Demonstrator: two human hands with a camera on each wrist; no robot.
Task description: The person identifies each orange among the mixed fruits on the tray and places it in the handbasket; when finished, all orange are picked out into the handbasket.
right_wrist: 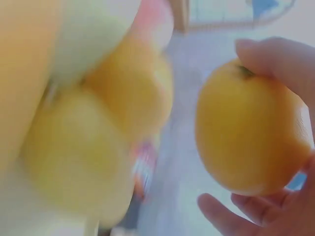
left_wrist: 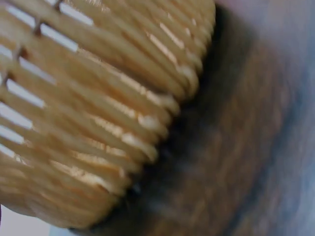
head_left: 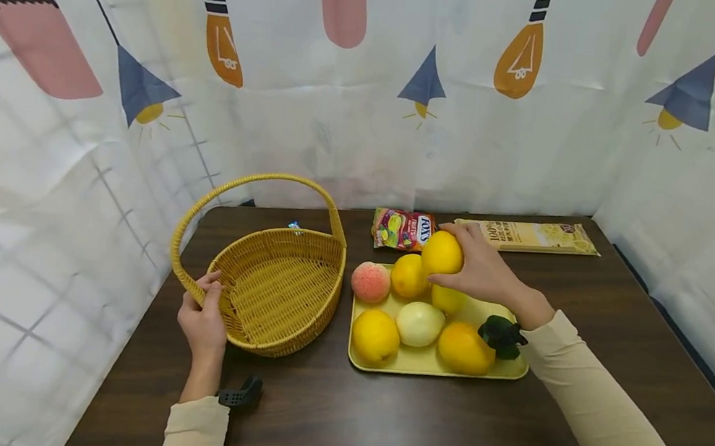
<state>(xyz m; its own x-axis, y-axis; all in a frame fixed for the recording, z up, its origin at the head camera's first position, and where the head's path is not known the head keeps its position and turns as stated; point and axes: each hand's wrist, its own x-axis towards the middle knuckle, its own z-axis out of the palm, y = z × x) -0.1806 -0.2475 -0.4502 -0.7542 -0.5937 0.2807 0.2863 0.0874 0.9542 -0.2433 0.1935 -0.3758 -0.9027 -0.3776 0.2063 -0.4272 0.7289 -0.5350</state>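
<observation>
In the head view my left hand (head_left: 202,319) grips the yellow wicker basket (head_left: 281,295) at its left side, where the arched handle meets the rim. Woven strands of the basket (left_wrist: 93,113) fill much of the left wrist view; no fingers show there. My right hand (head_left: 486,269) holds an orange (head_left: 443,252) above the back of a yellow tray (head_left: 433,373). Up close in the right wrist view, thumb and fingers wrap the orange (right_wrist: 251,130). On the tray lie a peach (head_left: 371,282), a pale green fruit (head_left: 420,324), a mango-like fruit (head_left: 465,349) and several yellow fruits (head_left: 375,336).
Behind the tray lie a red candy bag (head_left: 403,229) and a long yellow packet (head_left: 529,235). Dark leaves (head_left: 501,336) sit at the tray's right end. A patterned white curtain (head_left: 367,129) encloses the brown table (head_left: 375,428) at the back and sides.
</observation>
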